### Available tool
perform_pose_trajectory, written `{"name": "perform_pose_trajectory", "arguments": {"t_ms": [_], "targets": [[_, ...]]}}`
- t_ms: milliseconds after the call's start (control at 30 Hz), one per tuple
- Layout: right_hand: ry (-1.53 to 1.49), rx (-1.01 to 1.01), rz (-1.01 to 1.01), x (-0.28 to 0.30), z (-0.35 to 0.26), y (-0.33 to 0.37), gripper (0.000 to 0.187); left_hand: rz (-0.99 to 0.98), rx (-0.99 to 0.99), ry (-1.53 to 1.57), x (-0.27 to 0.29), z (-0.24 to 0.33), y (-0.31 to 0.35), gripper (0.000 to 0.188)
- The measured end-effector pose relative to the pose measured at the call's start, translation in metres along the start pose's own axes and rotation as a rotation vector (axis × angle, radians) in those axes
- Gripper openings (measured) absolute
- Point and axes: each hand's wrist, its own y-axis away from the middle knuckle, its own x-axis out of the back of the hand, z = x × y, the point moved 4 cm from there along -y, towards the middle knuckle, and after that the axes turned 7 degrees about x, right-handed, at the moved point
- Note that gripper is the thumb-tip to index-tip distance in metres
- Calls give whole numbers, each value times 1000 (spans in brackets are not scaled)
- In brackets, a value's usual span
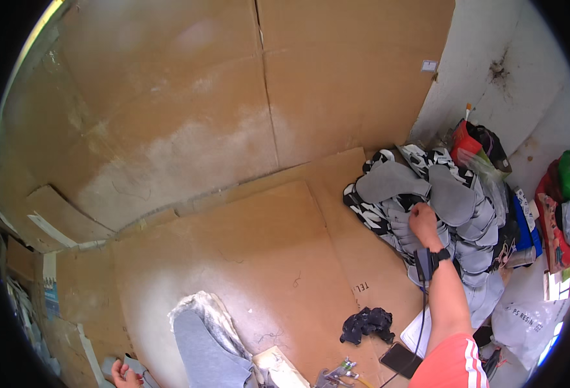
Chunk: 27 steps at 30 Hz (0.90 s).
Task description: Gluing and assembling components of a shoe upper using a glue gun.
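My right hand (424, 223) reaches into a heap of grey and black-and-white padded fabric pieces (456, 194) at the right. Its fingers are bent together against the grey pieces; what lies between them is hidden. Around that wrist is a black band with a small box and a cable. At the lower left edge, my left hand (128, 375) has its fingers curled around a grey fabric piece (146, 374), partly cut off by the frame. A larger grey fabric piece (204, 349) lies on a white, fuzzy-edged pad near the front.
Cardboard (259, 246) covers the work surface and the wall behind. Near my right arm lie a crumpled black cloth (367, 325), a phone (400, 360), a white sheet (415, 333) and a metal tool (338, 375). Bags, including a white plastic one (527, 326), crowd the right.
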Motion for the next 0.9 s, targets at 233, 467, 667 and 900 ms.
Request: {"name": "perform_pose_trajectory", "arguments": {"t_ms": [233,467,667,900], "targets": [[426,214,-360,68,-27,26,19,7,28,204,-12,8,13,39],[462,307,-425,57,-44,27,29,-43,-28,253,0,9,35,35],[221,12,-515,32,-33,22,40,40,-32,268,37,3,54,32],[34,174,-873,58,-24,37,39,84,-47,302,61,-7,84,30]]}}
